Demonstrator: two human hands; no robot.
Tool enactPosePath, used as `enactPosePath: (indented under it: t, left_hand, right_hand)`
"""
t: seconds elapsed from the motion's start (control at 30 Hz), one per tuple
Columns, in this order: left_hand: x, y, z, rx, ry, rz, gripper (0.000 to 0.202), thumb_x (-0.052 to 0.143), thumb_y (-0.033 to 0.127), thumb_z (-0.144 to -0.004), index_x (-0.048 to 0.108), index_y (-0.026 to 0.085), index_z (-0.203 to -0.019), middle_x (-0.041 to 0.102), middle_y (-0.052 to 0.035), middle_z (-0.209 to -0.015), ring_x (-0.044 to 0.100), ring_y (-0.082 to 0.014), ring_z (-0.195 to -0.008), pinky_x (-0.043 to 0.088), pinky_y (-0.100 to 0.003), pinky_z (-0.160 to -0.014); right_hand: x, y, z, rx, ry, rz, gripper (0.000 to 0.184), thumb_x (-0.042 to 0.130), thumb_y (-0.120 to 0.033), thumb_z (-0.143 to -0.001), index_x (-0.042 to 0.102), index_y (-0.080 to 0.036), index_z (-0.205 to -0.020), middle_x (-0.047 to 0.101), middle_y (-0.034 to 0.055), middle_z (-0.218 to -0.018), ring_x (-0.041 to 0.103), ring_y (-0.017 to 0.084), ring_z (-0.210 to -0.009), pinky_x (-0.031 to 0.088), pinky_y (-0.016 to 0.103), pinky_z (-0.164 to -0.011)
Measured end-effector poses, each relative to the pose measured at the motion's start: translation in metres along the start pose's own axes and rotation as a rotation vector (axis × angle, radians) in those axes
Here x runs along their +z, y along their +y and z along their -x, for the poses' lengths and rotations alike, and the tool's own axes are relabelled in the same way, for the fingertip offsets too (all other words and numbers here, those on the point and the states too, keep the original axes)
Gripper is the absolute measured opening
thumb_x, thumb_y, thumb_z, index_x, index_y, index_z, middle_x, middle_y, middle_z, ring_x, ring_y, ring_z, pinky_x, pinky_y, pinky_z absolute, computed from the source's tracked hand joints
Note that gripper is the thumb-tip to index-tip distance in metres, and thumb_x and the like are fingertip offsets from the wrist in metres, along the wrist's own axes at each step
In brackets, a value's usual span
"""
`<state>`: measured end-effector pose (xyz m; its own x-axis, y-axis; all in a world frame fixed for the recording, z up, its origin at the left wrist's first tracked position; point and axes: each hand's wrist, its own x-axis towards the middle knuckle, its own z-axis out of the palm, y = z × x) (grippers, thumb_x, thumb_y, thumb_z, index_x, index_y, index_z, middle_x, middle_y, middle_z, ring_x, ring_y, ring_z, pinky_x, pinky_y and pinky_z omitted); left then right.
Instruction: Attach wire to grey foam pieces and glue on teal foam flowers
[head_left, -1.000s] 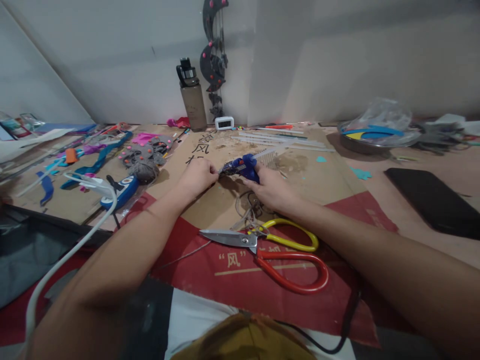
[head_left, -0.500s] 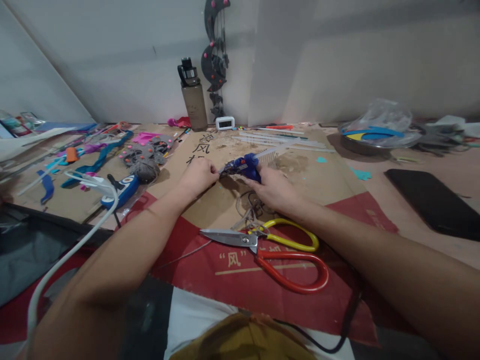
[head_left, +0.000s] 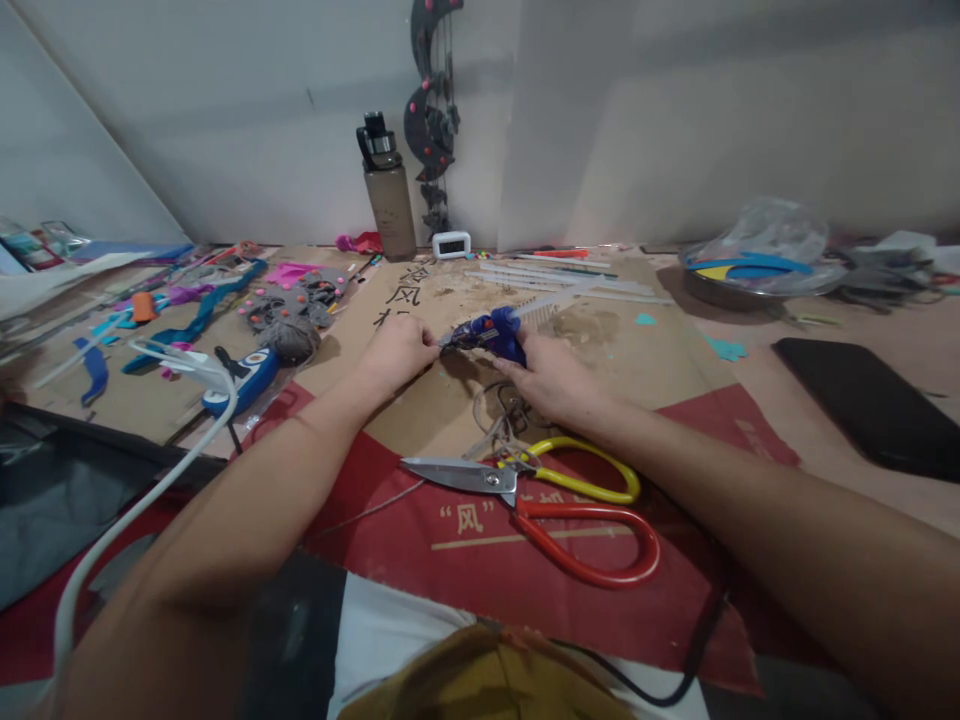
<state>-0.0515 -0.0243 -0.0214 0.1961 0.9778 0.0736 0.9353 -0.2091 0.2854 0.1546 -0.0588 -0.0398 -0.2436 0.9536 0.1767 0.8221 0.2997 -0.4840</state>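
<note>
My right hand (head_left: 553, 378) is wrapped round a blue hot glue gun (head_left: 491, 333), its nozzle pointing left and a pale glue stick (head_left: 562, 295) sticking out of its rear. At the nozzle tip, my left hand (head_left: 401, 355) pinches with closed fingers; what they hold is too small to make out. Both hands are above the brown cardboard (head_left: 397, 418). Nearer to me lie scissors (head_left: 491, 480) with one yellow and one red handle, blades pointing left. A tangle of grey cord (head_left: 504, 415) rests between the scissors and the glue gun.
A water bottle (head_left: 390, 210) and a small white digital clock (head_left: 451, 245) stand by the wall. Several glue sticks (head_left: 577, 285) lie behind the hands. To the right are a phone (head_left: 862, 405) and a round tray (head_left: 731, 290). A blue power strip (head_left: 251, 380) is at left.
Almost nothing differs. The view has shifted very slightly, and both hands keep their places at the glue gun's nozzle and grip.
</note>
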Motion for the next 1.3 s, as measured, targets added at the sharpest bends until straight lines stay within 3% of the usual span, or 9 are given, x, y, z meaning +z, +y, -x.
enactPosePath:
  t: [0.3,0.67,1.3]
  left_hand:
    - [0.0023,-0.0034,-0.0032,0.013,0.016,-0.009,0.018,0.057,0.021,-0.073,0.072,0.013,-0.070,0.067,-0.0058,-0.065,0.056,-0.0137,-0.060,0.041,-0.025,-0.063]
    - [-0.0022,0.0036,0.0010,-0.023,-0.019,-0.018,0.018,0.055,0.019,-0.073,0.072,0.013,-0.068,0.062,-0.0028,-0.054,0.054,-0.0125,-0.056,0.041,-0.023,-0.061]
    - [-0.0001,0.0006,-0.0012,-0.013,-0.002,-0.017,0.019,0.057,0.022,-0.073,0.072,0.013,-0.067,0.063,-0.0040,-0.055,0.055,-0.0134,-0.057,0.041,-0.024,-0.060]
  right_hand:
    - [-0.0034,-0.0020,0.0007,-0.005,0.033,-0.006,0.031,0.051,-0.037,-0.091,0.059,-0.015,-0.111,0.071,0.0141,-0.095,0.065,0.027,-0.086,0.045,0.035,-0.077]
    - [0.0009,0.0044,-0.0013,0.038,-0.008,-0.033,0.032,0.051,-0.036,-0.090,0.059,-0.015,-0.112,0.071,0.0147,-0.101,0.065,0.029,-0.091,0.045,0.036,-0.077]
    - [0.0008,0.0060,-0.0013,0.034,-0.011,-0.151,0.033,0.055,-0.037,-0.088,0.060,-0.017,-0.113,0.071,0.0125,-0.101,0.065,0.026,-0.088,0.047,0.035,-0.076]
